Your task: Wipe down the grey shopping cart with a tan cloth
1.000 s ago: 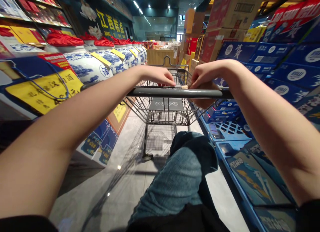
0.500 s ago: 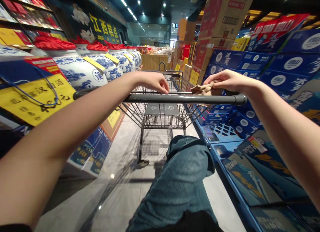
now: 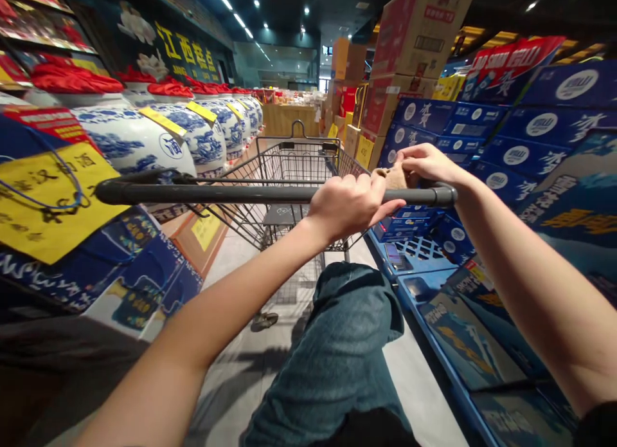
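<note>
A dark grey cart handle (image 3: 241, 193) crosses the view in front of the wire shopping cart (image 3: 299, 161). My left hand (image 3: 349, 202) is wrapped over the handle right of its middle, with the thumb stretched out below the bar. Close to its right, my right hand (image 3: 427, 163) pinches a small tan cloth-like thing (image 3: 394, 178) above the handle's right part. The tan thing lies between both hands, partly hidden by the fingers.
Blue-and-white jars (image 3: 139, 135) with red covers line the left, behind a yellow price sign (image 3: 48, 202). Blue boxes (image 3: 515, 154) on a blue pallet (image 3: 409, 286) and tall cartons (image 3: 405, 48) stand at the right. My jeans-covered leg (image 3: 332, 350) is below the handle.
My left hand has moved right and closed over the handle beside the tan thing. My right hand has shifted slightly left in view, still pinching it. The handle's left end shows more fully.
</note>
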A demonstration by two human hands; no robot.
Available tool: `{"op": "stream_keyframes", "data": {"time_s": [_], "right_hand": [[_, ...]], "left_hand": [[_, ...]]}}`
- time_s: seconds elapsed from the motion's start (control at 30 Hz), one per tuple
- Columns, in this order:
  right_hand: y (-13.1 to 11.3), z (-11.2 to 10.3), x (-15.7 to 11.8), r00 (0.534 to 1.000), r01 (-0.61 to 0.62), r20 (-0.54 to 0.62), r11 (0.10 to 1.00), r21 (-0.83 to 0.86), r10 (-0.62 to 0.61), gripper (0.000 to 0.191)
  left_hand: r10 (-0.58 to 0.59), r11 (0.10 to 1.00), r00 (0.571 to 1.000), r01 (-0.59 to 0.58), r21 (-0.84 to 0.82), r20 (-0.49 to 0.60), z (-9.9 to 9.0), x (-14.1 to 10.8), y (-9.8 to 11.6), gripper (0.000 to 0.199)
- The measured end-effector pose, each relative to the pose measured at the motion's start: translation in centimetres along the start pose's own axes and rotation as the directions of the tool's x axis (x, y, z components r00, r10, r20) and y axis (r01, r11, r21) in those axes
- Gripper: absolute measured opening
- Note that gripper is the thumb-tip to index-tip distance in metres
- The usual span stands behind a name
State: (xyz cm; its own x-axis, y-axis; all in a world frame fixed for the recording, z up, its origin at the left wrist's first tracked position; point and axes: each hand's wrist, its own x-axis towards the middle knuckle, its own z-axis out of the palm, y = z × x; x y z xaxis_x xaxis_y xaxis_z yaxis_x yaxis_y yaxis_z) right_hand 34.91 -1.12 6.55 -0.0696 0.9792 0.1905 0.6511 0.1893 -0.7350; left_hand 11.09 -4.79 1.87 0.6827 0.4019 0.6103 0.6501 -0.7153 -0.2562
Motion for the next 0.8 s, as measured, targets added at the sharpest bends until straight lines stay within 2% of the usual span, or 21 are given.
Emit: {"op": "stream_keyframes", "data": {"time_s": [0.07,0.17,0.27,0.33,0.4,0.53,0.67,0.8], "right_hand": [[0.0,0.5,-0.4,1.0,0.022,-0.02,0.996,0.085,-0.02,0.01],[0.5,1.3,-0.4,0.983,0.182,-0.063,0.958,0.22,-0.172,0.015],[0.9,1.6,0.0,0.95,0.312,-0.089,0.907,0.283,-0.299,0.021],[0.7,1.4,0.2,0.961,0.277,-0.033,0.936,0.216,-0.276,0.023],[0.2,1.0,0.6,0.974,0.207,0.071,0.972,0.111,-0.215,0.028],[-0.6,-0.2,1.5,0.955,0.11,0.28,0.993,-0.03,-0.097,0.041],[-0.1,-1.2,1.7,0.963,0.112,0.254,0.992,-0.062,-0.093,0.039],[0.4,-1.2,0.3,0.96,0.13,0.246,0.991,0.031,-0.133,0.04]], "left_hand": [[-0.005,1.0,0.999,0.004,-0.021,-0.035,0.3,-0.3,-0.6,0.067],[-0.044,0.997,0.998,0.041,-0.06,-0.048,-0.4,-0.7,-0.9,0.068],[-0.141,0.984,0.989,0.144,-0.102,0.041,-1.6,0.0,-1.1,0.062],[-0.175,0.971,0.968,0.199,-0.128,0.178,-2.4,1.4,-1.6,0.056],[-0.152,0.967,0.933,0.209,-0.148,0.326,-2.9,3.3,-2.5,0.05],[-0.092,0.972,0.88,0.181,-0.149,0.465,-3.0,6.3,-3.6,0.048],[-0.031,0.96,0.871,0.162,-0.228,0.49,-2.5,6.7,-3.3,0.058],[0.056,0.936,0.846,0.14,-0.322,0.53,-2.3,6.7,-3.4,0.059]]}}
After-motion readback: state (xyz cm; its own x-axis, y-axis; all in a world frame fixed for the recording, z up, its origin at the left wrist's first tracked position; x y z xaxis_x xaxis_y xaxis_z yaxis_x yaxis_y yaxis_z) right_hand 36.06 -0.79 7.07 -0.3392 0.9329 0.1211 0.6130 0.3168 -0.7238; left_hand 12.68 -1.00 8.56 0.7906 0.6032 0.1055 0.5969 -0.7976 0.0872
